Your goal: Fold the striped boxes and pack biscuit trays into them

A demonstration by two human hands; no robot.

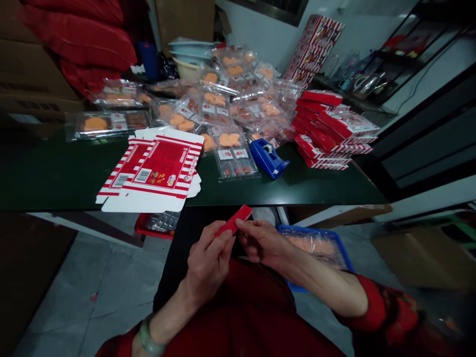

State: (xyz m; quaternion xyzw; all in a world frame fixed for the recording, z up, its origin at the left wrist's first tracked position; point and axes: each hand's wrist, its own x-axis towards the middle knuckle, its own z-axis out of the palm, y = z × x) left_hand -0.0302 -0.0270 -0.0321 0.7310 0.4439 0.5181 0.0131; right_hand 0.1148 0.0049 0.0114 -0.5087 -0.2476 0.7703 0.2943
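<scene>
We have a narrow red card strip (234,220) up in front of our body, held between both hands, just beyond the near edge of the dark green work table (63,181). Our left hand (208,263) is closed around one end, pinching the strip between thumb and curled fingers, and a pale green bangle (149,336) sits on that wrist. Our right hand (262,243) grasps the other end with its fingertips. Neither hand is clenched into a fist or released. The step in hand looks like working this small piece of card between the fingers, though we cannot tell whether it is creased. Any further handling calls for a steady pinch, so the narrow strip does not slip.

On the table, a flat red-and-white striped carton blank (156,168) lies near the middle, with a blue tape dispenser (267,157) to its right. Clear packets of orange pieces (234,153) are heaped on the far side, and a stack of red boxes (334,130) stands at the right. Below the table edge, a blue tray (316,243) sits just behind our right hand, and a red tray (154,225) sits to the left.
</scene>
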